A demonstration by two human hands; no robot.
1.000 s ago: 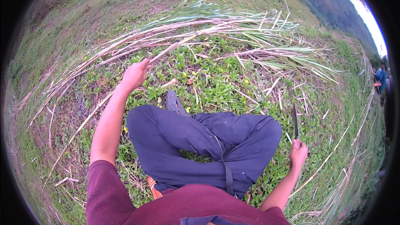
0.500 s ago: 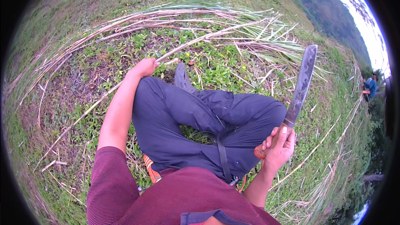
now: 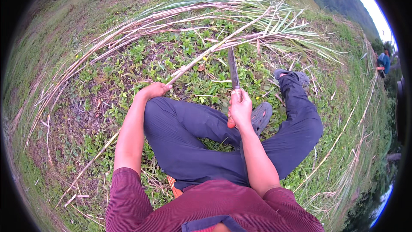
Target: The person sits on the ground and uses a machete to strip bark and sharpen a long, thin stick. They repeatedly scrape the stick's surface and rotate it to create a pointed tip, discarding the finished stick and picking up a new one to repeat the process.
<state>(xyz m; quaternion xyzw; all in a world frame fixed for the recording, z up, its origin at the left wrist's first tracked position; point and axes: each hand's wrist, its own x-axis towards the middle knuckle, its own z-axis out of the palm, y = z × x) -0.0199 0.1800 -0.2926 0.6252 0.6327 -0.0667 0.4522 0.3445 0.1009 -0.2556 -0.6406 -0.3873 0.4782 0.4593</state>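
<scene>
My left hand point(image 3: 155, 90) is closed around a long pale stalk point(image 3: 194, 62), beside my bent left knee. This stalk slants from the lower left of the ground up to leafy tops at the far side. In my right hand point(image 3: 241, 109) is a machete point(image 3: 233, 69), gripped by its reddish-brown handle with the dark blade pointing away from me. The blade's tip reaches the stalk's line; whether it touches, I cannot tell. Beyond both hands lies a curved bundle of cut stalks point(image 3: 128, 25) with long green leaves.
My legs in dark trousers point(image 3: 184, 157) are bent in front of me, with a grey clog point(image 3: 261, 118) close below the machete hand. Low green plants cover the ground. More loose stalks point(image 3: 332, 148) lie to the right. A person in blue point(image 3: 384, 61) is at the far right edge.
The machete has swung from the raised right side to the middle, near the stalk. My right leg has stretched outward. My left hand keeps hold of the stalk.
</scene>
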